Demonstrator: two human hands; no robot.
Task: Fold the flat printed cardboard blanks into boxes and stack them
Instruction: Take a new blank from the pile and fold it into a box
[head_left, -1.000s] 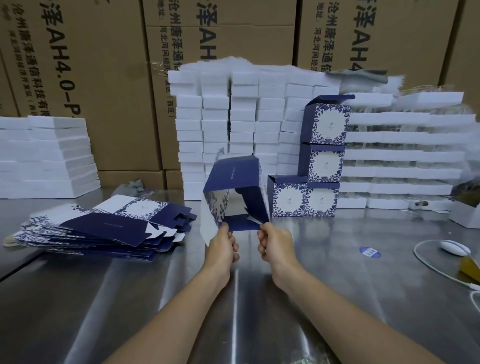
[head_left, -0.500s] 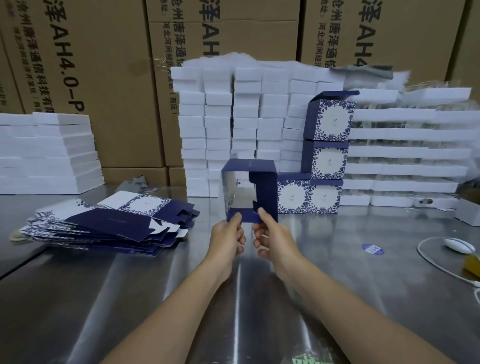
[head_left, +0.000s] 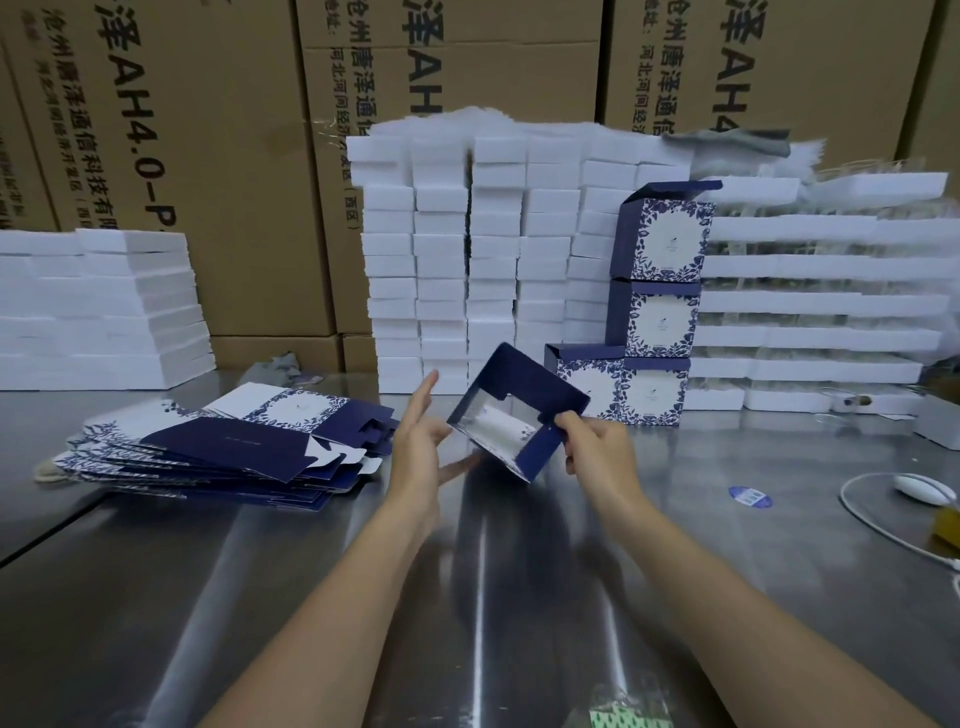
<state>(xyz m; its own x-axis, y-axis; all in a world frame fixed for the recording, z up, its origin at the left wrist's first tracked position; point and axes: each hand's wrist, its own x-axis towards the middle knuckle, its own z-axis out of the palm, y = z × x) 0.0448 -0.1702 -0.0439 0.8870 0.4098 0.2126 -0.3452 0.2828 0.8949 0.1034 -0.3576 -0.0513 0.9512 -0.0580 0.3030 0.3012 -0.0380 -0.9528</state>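
Box (head_left: 524, 384) has tipped since half a second ago: it stood square with both your hands pinching its near bottom edge, now it sits tilted with one corner pointing down. Your left hand (head_left: 415, 441) has let go and pulled off to the box's left

Current state:
- right hand (head_left: 597, 447) pinches a navy flap at the box's lower right, fingers curled round it, and carries the box alone
- left hand is open, fingers straight and spread, palm turned toward the box; lower fingers are blurred under the box's left corner, can't tell if they touch it
- hands are apart, box between them
- box is off the table (head_left: 260, 597), centre of view, just in front of the folded boxes (head_left: 660, 322); open end faces you, silvery inside visible, navy panels on top and right
- box isn't closed yet, flaps loose

Around it:
- blanks (head_left: 234, 441) lie in a fanned pile on the table, left of your left hand, navy and floral print up
- four folded boxes so far: two side by side on the table, two more stacked on the right one; top one's lid flap sticks up
- white foam blocks (head_left: 467, 260) in columns behind, more to the far left and right
- brown cartons (head_left: 208, 156) along the back wall
- far right on the table: white mouse (head_left: 919, 488) with a looped cable (head_left: 872, 519), blue sticker (head_left: 749, 496) just left of it
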